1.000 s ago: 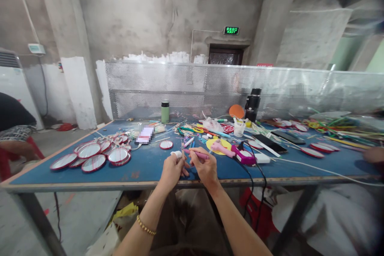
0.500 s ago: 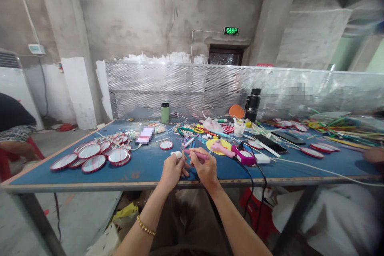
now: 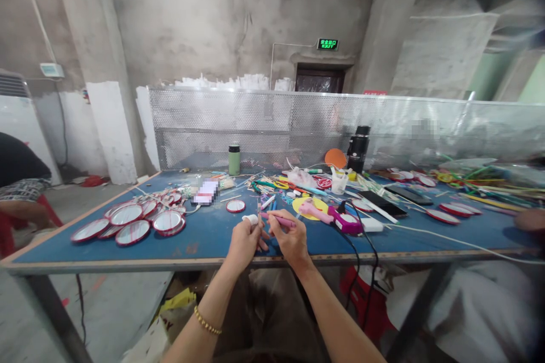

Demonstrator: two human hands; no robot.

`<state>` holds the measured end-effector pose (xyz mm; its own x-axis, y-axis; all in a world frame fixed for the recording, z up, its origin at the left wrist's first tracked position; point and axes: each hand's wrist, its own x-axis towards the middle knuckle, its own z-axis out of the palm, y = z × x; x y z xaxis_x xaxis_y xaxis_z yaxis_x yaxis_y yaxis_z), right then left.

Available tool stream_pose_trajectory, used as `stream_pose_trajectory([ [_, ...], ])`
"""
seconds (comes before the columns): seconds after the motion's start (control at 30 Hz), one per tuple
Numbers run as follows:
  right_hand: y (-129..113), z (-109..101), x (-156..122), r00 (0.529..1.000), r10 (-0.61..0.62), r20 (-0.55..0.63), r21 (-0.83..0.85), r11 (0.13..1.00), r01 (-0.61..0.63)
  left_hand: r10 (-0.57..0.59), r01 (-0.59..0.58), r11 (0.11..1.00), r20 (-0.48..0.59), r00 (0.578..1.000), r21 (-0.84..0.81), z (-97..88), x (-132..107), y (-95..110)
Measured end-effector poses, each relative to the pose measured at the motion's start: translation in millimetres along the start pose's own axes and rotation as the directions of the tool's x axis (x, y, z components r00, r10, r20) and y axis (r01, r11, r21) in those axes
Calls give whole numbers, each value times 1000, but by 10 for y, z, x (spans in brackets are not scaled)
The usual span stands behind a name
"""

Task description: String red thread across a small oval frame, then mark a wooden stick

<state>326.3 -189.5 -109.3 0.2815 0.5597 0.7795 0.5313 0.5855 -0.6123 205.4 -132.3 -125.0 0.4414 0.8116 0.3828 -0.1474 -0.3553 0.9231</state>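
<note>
Near the table's front edge my two hands almost touch. My right hand [image 3: 292,241] is closed round a pink pen-shaped tool [image 3: 281,220], whose tip points left at the fingers of my other hand. My left hand [image 3: 243,243] is closed in a pinch, with a white wrap [image 3: 251,219] on one finger. Something thin stands up from that pinch, too small to name. Just beyond the hands lie a white stick-like piece [image 3: 268,202] and a round red-rimmed disc [image 3: 235,206].
Red-rimmed discs [image 3: 126,214] pile up on the left of the blue table [image 3: 204,247]. A phone [image 3: 206,191], a green bottle [image 3: 234,160] and a black flask [image 3: 358,150] stand or lie farther back. To the right are a purple device [image 3: 347,222] and cables.
</note>
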Motion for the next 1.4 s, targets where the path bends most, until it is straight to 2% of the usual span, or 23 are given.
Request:
stream_pose_trajectory([
  [0.2, 28, 10, -19, 999, 22, -47, 19, 1000, -21, -8, 8, 1000, -6, 1000, -5, -8, 1, 0],
  [0.5, 10, 5, -7, 1000, 2, -14, 8, 1000, -2, -15, 14, 1000, -4, 1000, -19, 3, 12, -10],
  [0.77, 16, 10, -12, 998, 6, -56, -3, 1000, -6, -17, 17, 1000, -3, 1000, -14, -4, 7, -10],
  [1.03, 2, 11, -4, 1000, -13, -19, -22, 1000, 13, -7, 7, 1000, -7, 1000, -9, -3, 4, -4],
  [1.4, 47, 18, -25, 998, 8, -69, 21, 1000, -6, -24, 24, 999, -3, 1000, -20, -6, 11, -7],
])
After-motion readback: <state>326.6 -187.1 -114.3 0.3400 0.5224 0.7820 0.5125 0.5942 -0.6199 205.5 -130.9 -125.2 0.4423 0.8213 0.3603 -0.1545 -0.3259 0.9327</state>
